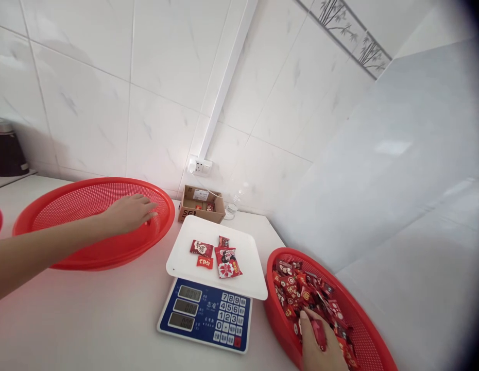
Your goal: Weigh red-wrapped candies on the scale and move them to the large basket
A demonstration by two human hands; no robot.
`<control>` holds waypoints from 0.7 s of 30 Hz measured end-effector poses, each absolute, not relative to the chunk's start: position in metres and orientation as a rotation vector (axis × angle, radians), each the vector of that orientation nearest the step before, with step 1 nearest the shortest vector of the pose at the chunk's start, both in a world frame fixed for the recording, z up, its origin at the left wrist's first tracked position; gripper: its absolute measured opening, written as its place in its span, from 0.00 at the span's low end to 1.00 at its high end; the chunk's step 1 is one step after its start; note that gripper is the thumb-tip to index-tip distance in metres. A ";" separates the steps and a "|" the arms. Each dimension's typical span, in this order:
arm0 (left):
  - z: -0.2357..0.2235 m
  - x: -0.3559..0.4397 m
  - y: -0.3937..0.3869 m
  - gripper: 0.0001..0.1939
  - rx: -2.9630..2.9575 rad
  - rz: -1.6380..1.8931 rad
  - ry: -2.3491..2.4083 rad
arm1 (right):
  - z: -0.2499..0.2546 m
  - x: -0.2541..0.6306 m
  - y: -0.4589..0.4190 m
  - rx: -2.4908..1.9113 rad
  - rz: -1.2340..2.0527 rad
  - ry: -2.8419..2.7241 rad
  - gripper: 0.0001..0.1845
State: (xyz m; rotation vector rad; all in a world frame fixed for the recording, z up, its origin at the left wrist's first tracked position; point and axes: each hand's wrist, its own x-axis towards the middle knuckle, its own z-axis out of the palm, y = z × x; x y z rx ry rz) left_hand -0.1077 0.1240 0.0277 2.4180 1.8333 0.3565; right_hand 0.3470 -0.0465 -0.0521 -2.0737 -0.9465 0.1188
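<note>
A red packet sits between the thumb and fingers of a worker's right hand at the lower right of the frame, the grip closed around it. Beneath lies a heap of red-wrapped packets in the right-hand basket. The step in hand appears to be picking from that heap; the next move would call for a firm pinch and a lift clear of neighboring wrappers and the rim.

At center, four packets lie apart from the heap on the white pan of a blue scale, its readouts too faint to read surely. At left, the left hand hovers palm down over a red mesh basket, fingers loosely spread; whether it touches a small red piece below cannot be told.

Behind the scale, a carton and a clear bottle stand on the white counter before a tiled wall.
</note>
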 end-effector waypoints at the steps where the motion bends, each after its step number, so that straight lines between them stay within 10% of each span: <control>1: 0.026 -0.097 0.123 0.12 2.467 0.352 1.749 | -0.051 0.346 -0.046 -2.074 0.123 -0.945 0.25; 11: -0.011 0.023 0.115 0.17 2.524 0.264 1.164 | -0.053 0.346 -0.046 -2.025 0.088 -0.970 0.25; 21: 0.015 -0.039 0.115 0.10 2.407 0.488 1.358 | -0.053 0.344 -0.047 -2.045 0.072 -0.960 0.25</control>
